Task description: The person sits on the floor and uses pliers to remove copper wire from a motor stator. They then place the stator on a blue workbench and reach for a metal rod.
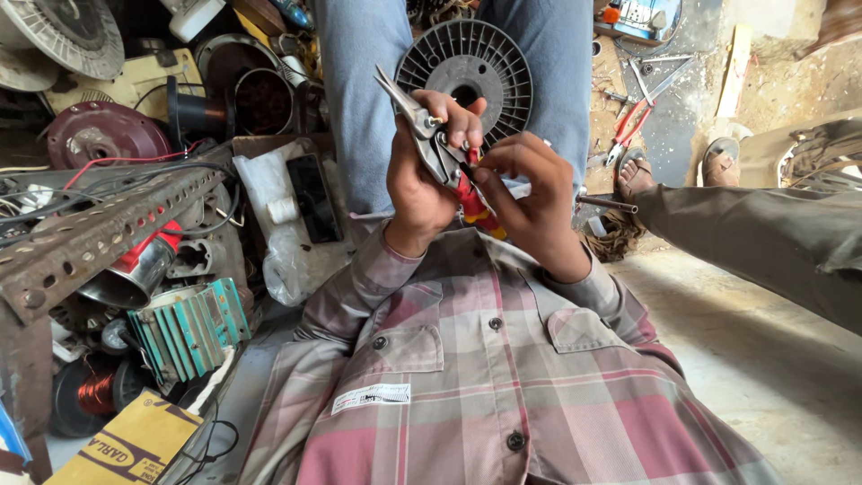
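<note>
Hands (476,184) around red-handled, grey-nosed pliers (429,135)

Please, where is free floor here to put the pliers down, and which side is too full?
Free: the pale concrete floor, between the plaid shirt and another person's outstretched leg. Crowded: the other side, with a perforated metal bar, a teal motor core and a copper coil. Both hands hold the pliers.
</note>
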